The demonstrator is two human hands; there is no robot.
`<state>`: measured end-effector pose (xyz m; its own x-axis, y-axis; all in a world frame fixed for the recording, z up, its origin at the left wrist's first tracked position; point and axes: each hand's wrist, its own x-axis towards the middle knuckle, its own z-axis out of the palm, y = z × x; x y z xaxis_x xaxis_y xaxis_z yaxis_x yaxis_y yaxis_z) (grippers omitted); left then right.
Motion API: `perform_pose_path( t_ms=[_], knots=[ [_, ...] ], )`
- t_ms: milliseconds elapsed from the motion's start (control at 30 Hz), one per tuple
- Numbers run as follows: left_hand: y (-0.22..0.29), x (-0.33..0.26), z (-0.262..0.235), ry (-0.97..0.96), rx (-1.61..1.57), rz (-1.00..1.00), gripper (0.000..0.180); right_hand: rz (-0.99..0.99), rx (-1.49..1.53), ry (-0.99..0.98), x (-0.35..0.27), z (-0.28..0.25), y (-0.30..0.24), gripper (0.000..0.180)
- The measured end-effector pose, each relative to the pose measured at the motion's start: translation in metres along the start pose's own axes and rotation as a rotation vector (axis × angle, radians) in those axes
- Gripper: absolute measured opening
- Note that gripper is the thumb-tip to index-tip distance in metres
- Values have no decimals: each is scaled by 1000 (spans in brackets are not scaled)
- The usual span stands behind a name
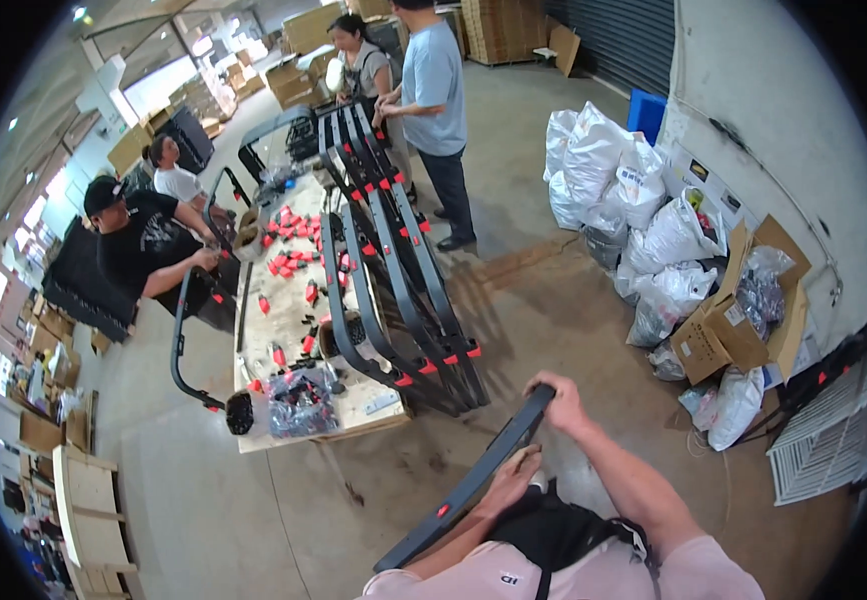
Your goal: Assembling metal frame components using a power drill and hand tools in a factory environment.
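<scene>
A long dark grey frame piece (468, 490) with a small red button on its side slants across in front of my body. My right hand (556, 400) is closed round its upper end. Lower down, my left hand (513, 478) grips the same piece from its inner side, fingers partly hidden. Just ahead, several similar curved dark frames (405, 265) with red end pieces lean over the right side of a wooden worktable (358, 418). Loose red plastic parts (298, 228) and a clear bag of small parts (301, 403) lie on the table.
One person (158, 240) in black handles a frame left of the table; another (178, 178) sits behind. Two people (431, 100) stand at the far end. White sacks (643, 190), an opened cardboard box (718, 335) and a white wire rack (825, 455) stand at the right.
</scene>
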<state>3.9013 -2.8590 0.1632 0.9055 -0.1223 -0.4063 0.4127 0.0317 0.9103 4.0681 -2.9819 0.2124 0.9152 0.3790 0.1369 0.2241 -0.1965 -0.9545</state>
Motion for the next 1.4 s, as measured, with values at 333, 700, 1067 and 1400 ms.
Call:
perform_pose_path(
  t_ms=[333, 700, 1067, 1400],
  knots=[
    [-81, 19, -7, 216, -279, -293, 51, -29, 14, -260, 219, -82, 41, 20],
    [-16, 141, 5, 1358, 98, -126, 81, -190, -13, -567, 469, -53, 93, 34],
    [97, 328, 30, 1912, -325, -77, 18, -70, 214, -849, 640, 33, 96, 54],
    [93, 351, -10, 2094, -464, -10, 17, -148, 111, -1018, 673, 121, 85, 66]
  ],
)
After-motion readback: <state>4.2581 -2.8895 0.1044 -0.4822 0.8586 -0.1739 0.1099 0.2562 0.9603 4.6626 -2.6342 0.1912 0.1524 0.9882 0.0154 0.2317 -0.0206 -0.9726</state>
